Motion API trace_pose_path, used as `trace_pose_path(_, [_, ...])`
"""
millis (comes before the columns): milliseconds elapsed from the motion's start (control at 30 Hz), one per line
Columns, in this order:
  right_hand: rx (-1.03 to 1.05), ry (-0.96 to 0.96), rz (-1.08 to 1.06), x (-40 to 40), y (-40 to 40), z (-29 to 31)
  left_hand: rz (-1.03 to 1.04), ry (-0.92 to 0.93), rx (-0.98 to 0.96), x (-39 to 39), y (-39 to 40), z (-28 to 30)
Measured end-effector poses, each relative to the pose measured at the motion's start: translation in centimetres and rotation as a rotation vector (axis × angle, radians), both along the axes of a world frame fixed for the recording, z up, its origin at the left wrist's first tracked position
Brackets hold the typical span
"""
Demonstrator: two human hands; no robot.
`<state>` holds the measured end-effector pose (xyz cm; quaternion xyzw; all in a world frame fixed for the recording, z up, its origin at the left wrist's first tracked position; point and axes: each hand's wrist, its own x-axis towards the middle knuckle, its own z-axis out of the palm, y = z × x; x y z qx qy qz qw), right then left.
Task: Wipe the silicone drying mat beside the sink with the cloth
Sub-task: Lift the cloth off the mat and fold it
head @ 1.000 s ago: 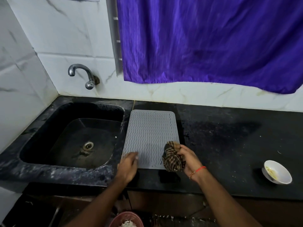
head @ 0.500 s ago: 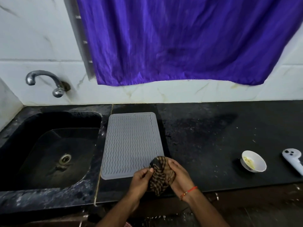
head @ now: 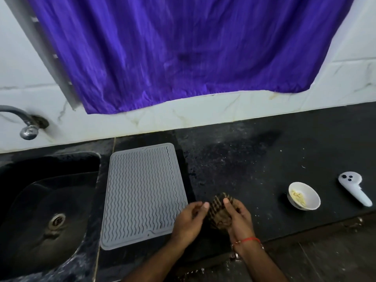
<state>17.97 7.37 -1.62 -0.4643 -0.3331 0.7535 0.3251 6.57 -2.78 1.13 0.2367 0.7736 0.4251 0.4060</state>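
— Both hands are off the mat now: the right hand [head: 237,217] grips the bunched checked cloth [head: 218,212] in curled fingers, and the left hand [head: 190,215], loosely curled, meets the cloth's near side with its fingertips, though whether it pinches the fabric I cannot tell.

— What changed?

— A second ago the left hand lay flat on the near edge of the silicone drying mat [head: 142,196] while the right held the cloth at the mat's near right corner. Since then the left has come across to join it, and the cloth sits above the black counter [head: 254,159], just right of the mat.

— Meaning?

— Probably a refold or re-bunch before the next wiping stroke. The mat lies flat beside the sink [head: 50,200], untouched at this instant.

— Anything smaller?

— The view has swung right: the tap [head: 26,125] nears the left edge, and a white controller [head: 354,189] shows beyond the white bowl [head: 304,196].
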Motion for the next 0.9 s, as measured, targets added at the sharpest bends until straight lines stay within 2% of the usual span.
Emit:
trace_pose_path(67, [-0.045, 0.068, 0.025, 0.0, 1.0, -0.1, -0.058, -0.087, -0.007, 0.4, 1.4, 0.5])
trace_pose_path(200, [-0.061, 0.157, 0.021, -0.5, 2.6, -0.7, 0.069, -0.412, 0.131, -0.4, 3.7, 0.5])
trace_pose_path(333, [0.013, 0.083, 0.052, -1.4, 3.9, -0.9, 0.153, -0.574, 0.185, -1.1, 5.4, 0.3])
trace_pose_path(400, [0.062, 0.045, 0.094, -1.9, 4.4, -0.8, 0.198, -0.59, 0.193, -1.3, 6.0, 0.1])
trace_pose_path(500, [0.014, 0.086, 0.158, -2.2, 5.2, -0.8, 0.224, -0.599, 0.201, -1.8, 7.0, -0.3])
trace_pose_path(633, [-0.021, 0.11, 0.246, -2.2, 5.9, -0.6, 0.168, -0.614, 0.202, -2.3, 7.6, -0.6])
trace_pose_path(900, [0.01, 0.032, 0.216, -3.7, 6.7, -0.3, 0.222, -0.67, 0.198, -3.5, 7.9, -1.2])
